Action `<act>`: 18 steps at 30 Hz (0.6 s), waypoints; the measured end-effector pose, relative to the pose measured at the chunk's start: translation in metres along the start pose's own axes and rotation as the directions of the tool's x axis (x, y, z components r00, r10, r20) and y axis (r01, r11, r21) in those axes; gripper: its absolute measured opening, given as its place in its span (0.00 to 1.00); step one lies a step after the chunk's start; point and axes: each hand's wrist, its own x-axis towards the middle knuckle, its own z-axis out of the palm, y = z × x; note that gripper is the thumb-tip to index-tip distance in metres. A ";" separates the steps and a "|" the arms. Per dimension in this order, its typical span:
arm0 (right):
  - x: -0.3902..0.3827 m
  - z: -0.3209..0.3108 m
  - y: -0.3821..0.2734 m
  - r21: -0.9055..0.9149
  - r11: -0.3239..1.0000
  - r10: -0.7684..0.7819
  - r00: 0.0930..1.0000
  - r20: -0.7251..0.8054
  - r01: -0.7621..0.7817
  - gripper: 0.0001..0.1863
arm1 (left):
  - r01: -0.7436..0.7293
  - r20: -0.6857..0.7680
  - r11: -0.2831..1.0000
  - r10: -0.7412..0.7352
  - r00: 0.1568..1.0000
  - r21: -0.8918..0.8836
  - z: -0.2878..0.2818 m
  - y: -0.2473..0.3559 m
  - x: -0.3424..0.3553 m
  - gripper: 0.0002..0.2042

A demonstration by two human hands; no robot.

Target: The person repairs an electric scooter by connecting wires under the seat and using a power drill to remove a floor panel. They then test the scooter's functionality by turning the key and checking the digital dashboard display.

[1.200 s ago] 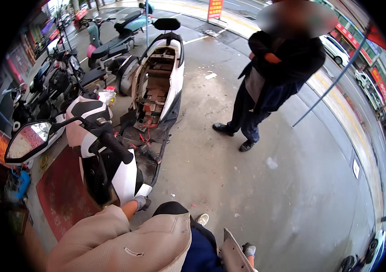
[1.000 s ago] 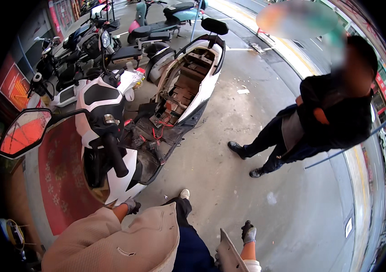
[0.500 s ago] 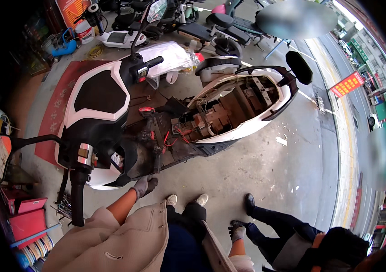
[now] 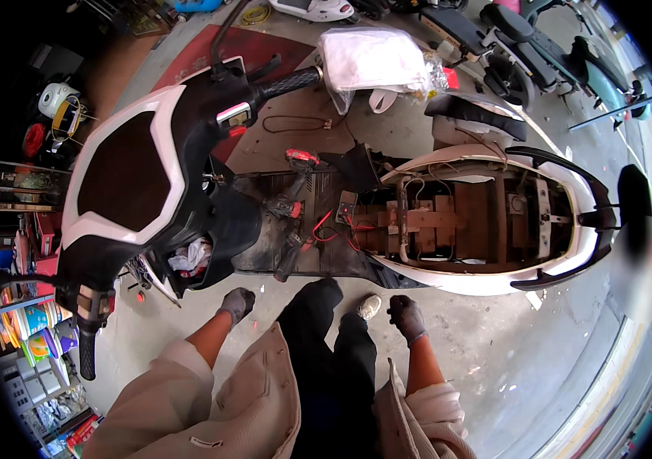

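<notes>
Below the near side of a white and black electric scooter (image 4: pixel 463 281), my left hand (image 4: pixel 238 304) hangs in a grey glove, its fingers curled. My right hand (image 4: pixel 405 318), also gloved, is closed in a loose fist near the scooter's rear half. Nothing shows in either hand, and both are apart from the scooter. On its footboard lie red and black power tools (image 4: pixel 287 206) and a small black box (image 4: pixel 346 203) with red and black leads. The seat is off, and the brown under-seat compartment (image 4: pixel 479 222) stands uncovered. A whitish cloth (image 4: pixel 190 256) sits in the front pocket.
Behind the scooter are a white plastic-wrapped bundle (image 4: pixel 372 60) and a detached seat with its bucket (image 4: pixel 475 122). Other scooters (image 4: pixel 532 46) stand at the far right. Shelves with colourful goods (image 4: pixel 43 329) line the left. The near handlebar grip (image 4: pixel 87 353) juts out at left.
My view has turned and come closer to the scooter. My right hand has risen toward the scooter; my left stays near its front half. The other person at right has left the view.
</notes>
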 end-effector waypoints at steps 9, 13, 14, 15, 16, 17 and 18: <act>0.141 0.153 -0.141 -0.164 0.981 -0.084 0.986 0.147 0.108 0.20 | -0.023 -0.077 1.000 0.024 0.997 0.015 0.076 0.162 0.137 0.22; 0.213 0.192 -0.140 -0.253 0.966 0.104 0.978 0.183 -0.055 0.20 | 0.001 -0.022 0.962 0.005 1.000 0.272 0.086 0.201 0.155 0.30; 0.225 0.197 -0.144 -0.274 0.960 0.116 0.975 0.192 -0.060 0.20 | 0.030 -0.001 0.949 -0.031 1.000 0.315 0.086 0.199 0.163 0.31; 0.233 0.202 -0.147 -0.297 0.953 0.128 0.971 0.202 -0.064 0.19 | -0.064 -0.045 0.938 0.084 0.995 0.341 0.089 0.189 0.167 0.32; 0.243 0.206 -0.148 -0.323 0.944 0.139 0.965 0.223 -0.062 0.19 | -0.167 -0.083 0.916 0.210 0.974 0.365 0.093 0.183 0.170 0.33; 0.251 0.211 -0.149 -0.349 0.935 0.150 0.958 0.244 -0.057 0.18 | -0.266 -0.117 0.881 0.334 0.935 0.390 0.097 0.178 0.175 0.34; 0.258 0.216 -0.149 -0.377 0.925 0.160 0.951 0.266 -0.050 0.17 | -0.259 -0.090 0.892 0.312 0.946 0.372 0.099 0.174 0.183 0.35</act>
